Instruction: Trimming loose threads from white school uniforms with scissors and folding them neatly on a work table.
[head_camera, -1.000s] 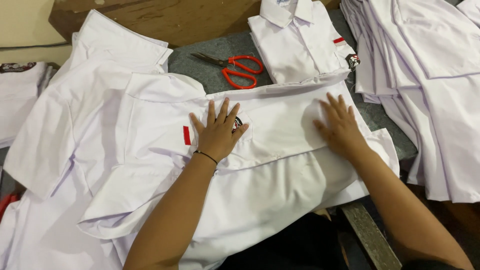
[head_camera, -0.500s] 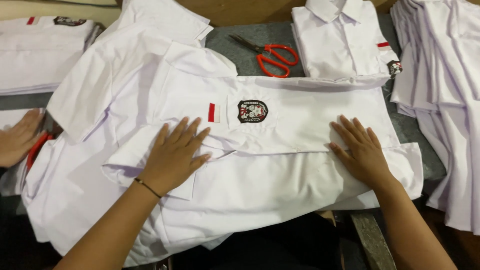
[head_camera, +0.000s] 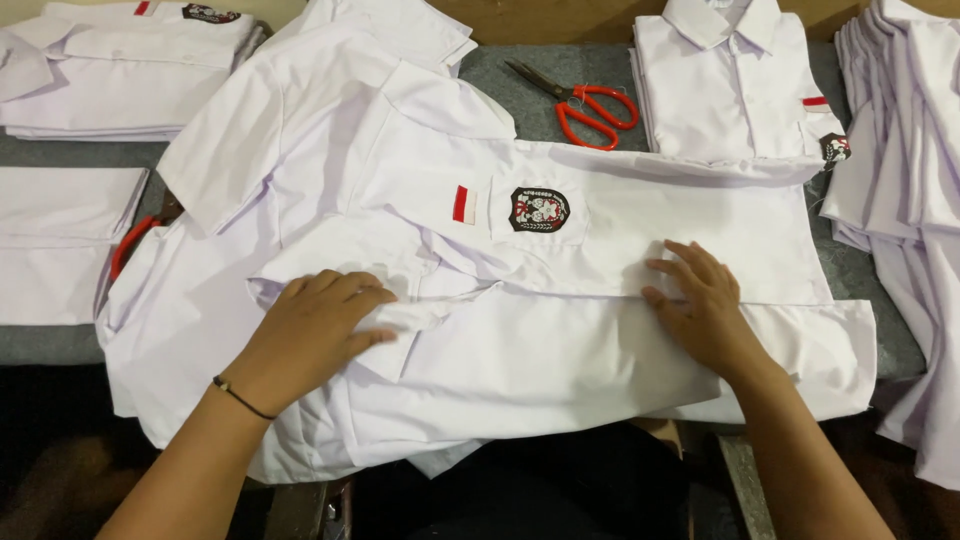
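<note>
While both palms bear down, a white shirt (head_camera: 600, 330) lies spread across the worktop's (head_camera: 540, 60) near edge.
Left hand (head_camera: 315, 335) flat on the folded sleeve, fingers loosely spread, gripping nothing; right hand (head_camera: 705, 310) flat on the shirt body, fingers splayed, likely pinning the fold so it keeps its crease. Red scissors (head_camera: 590, 110) rest near the far edge; a folded shirt (head_camera: 730, 90) beside them, toward the far right corner.

Left hand (head_camera: 315, 330) flat, palm down, fingers pointing 2 o'clock. Right hand (head_camera: 705, 305) flat, fingers spread toward 11 o'clock.
</note>
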